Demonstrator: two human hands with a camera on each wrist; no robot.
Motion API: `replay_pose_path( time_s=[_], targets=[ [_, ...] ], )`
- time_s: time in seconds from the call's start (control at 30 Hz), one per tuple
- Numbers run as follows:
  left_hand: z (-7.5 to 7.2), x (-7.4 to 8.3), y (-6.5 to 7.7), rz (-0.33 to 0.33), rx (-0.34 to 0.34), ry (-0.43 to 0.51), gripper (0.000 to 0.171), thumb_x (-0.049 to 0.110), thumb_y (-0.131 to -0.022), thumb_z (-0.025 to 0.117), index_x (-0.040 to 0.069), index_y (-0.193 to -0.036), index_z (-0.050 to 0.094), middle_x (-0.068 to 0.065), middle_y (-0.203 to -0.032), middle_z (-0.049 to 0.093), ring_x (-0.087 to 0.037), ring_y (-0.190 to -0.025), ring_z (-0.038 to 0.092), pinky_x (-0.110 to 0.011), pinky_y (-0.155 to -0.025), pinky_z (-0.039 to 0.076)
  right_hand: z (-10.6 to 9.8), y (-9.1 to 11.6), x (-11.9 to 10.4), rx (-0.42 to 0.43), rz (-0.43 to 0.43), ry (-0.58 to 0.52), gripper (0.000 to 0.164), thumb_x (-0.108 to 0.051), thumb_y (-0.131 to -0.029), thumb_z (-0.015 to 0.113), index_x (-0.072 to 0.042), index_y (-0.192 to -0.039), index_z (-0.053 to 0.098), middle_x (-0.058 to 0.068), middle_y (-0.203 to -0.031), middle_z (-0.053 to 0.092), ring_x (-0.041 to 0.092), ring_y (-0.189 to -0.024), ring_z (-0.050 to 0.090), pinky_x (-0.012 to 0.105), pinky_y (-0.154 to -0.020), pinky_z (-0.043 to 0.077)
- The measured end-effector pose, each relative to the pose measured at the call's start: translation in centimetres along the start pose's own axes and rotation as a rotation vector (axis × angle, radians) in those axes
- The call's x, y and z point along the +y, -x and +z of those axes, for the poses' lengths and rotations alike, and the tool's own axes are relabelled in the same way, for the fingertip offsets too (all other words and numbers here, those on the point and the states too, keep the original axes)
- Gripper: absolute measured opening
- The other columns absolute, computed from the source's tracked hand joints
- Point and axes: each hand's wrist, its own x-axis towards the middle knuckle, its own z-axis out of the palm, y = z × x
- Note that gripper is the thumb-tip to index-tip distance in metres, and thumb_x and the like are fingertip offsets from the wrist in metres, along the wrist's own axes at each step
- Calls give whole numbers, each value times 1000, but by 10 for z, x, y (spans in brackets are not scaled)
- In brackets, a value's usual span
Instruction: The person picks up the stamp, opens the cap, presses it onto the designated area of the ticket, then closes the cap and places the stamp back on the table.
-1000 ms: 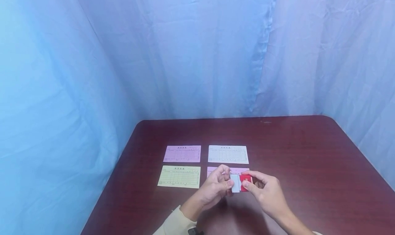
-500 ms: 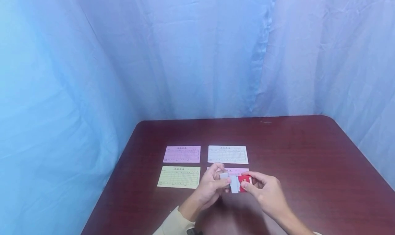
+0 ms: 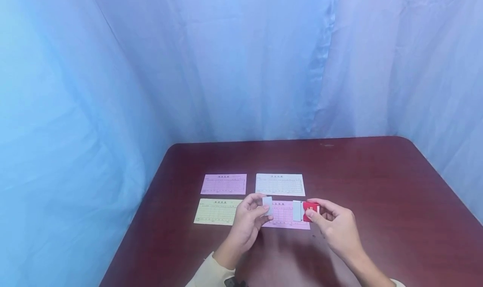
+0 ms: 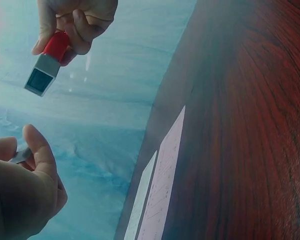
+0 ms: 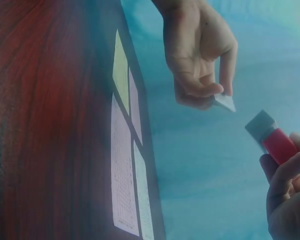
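My right hand [image 3: 339,230] grips a small red stamp [image 3: 310,211] between thumb and fingers. Its grey square end points left, and in the left wrist view the stamp [image 4: 42,74] shows a dark face inside that end. Between thumb and fingers my left hand [image 3: 243,224] pinches the stamp's light grey cap [image 3: 267,205], apart from the stamp. The right wrist view also has the cap [image 5: 225,102], its far side hidden by fingers. Both hands are held above a pink form [image 3: 287,215], partly covered by the left hand and the stamp.
On the dark red table [image 3: 377,186] lie another pink form [image 3: 223,184], a white form [image 3: 280,184] and a yellow form [image 3: 213,211], in two rows with the near pink one. Blue curtains [image 3: 241,69] hang behind and at both sides.
The grey cap has come off the stamp. My left hand has drawn left with the cap, while my right hand has shifted slightly right and up with the stamp.
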Motion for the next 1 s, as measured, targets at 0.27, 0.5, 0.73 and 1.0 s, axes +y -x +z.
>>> replay_pose_path(
  time_s=[0.27,0.5,0.73,1.0],
  targets=[
    [-3,3,1,-34,60,-49,19,-6,-89,62,-5,-107,59,-9,-97,59,-15,-83,60,-30,-72,59,-2,2,2,10,14,21,26,-2,-82,81,-1,-107,75,-2,-62,57,5,-51,44,23,-39,34],
    [-5,4,2,-48,98,-111,24,-6,-90,64,-13,-112,60,-10,-95,63,-15,-80,64,-31,-71,60,-4,3,4,3,32,22,27,-3,-83,81,0,-108,75,-1,-64,57,6,-52,45,24,-40,34],
    [-10,3,3,-62,95,-124,30,-5,-89,65,-18,-115,58,-11,-96,64,-15,-82,64,-33,-76,60,-4,3,6,4,32,34,26,-3,-82,81,0,-108,75,-2,-64,55,5,-52,43,24,-40,33],
    [-17,9,8,-45,125,-171,34,-9,-86,66,-21,-117,61,-14,-95,66,-15,-76,66,-31,-73,60,-8,4,6,12,31,46,26,-3,-82,82,0,-107,75,-2,-62,56,5,-52,43,24,-40,33]
  ],
)
